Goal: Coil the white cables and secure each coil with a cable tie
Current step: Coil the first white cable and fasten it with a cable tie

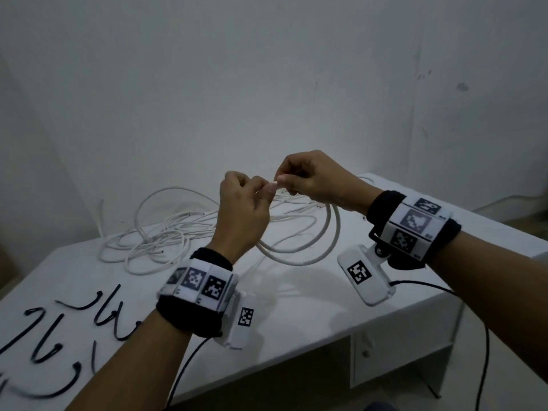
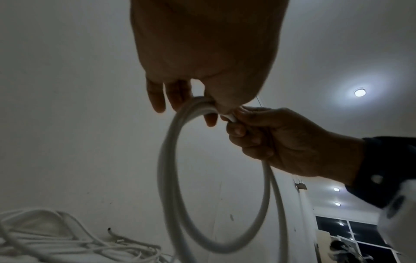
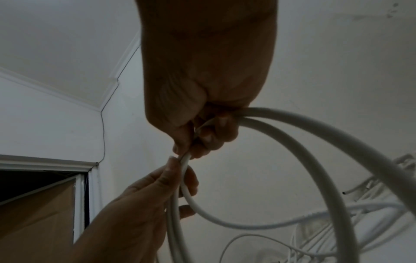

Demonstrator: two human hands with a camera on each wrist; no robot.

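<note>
Both hands are raised above the white table (image 1: 296,315), holding one white cable coil (image 1: 311,256) that hangs in a round loop of two or three turns. My left hand (image 1: 252,191) grips the top of the coil (image 2: 171,160) with thumb and fingers. My right hand (image 1: 292,180) pinches the cable beside it, fingers curled round the strands (image 3: 292,128). In the right wrist view the left hand (image 3: 171,179) holds the cable (image 3: 186,178) just below my right fingertips. Several black cable ties (image 1: 53,318) lie on the table at the front left.
A tangle of loose white cables (image 1: 166,232) lies at the back of the table, against the white wall. The table's front edge runs diagonally, with a cabinet door (image 1: 385,360) under it. Black wires from the wrist cameras hang off the front.
</note>
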